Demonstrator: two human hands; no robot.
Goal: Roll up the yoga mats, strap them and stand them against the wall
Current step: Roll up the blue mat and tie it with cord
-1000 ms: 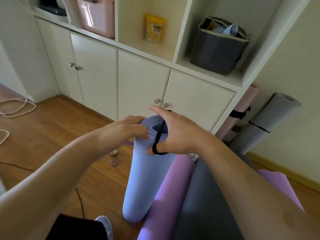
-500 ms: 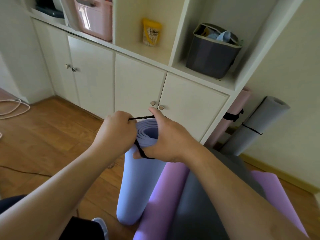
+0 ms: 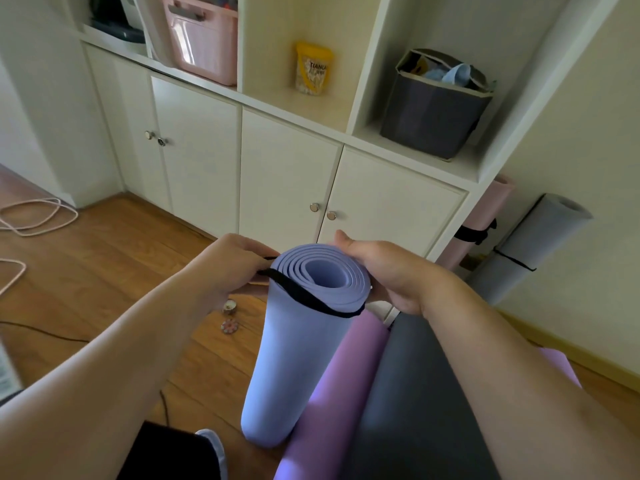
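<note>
Your left hand (image 3: 239,268) pinches black strap (image 3: 311,299) at left rim of blue mat (image 3: 298,358). Mat rolled tight, upright on wood floor (image 3: 104,271), strap looped slanted just below top. Your right hand (image 3: 384,271) curls round right side of roll top. Foam likely light, soft, springy: could unroll if released. Grip near top, both sides. Pink mat (image 3: 485,216) and grey mat (image 3: 533,244) strapped, leaning at wall.

I am holding a periwinkle-blue rolled yoga mat (image 3: 298,355) with a black strap (image 3: 311,299); I am seeing a lilac mat (image 3: 332,393), charcoal mat (image 3: 408,403), pink basket (image 3: 204,43), yellow pouch (image 3: 312,69), white cabinet (image 3: 287,168).
</note>
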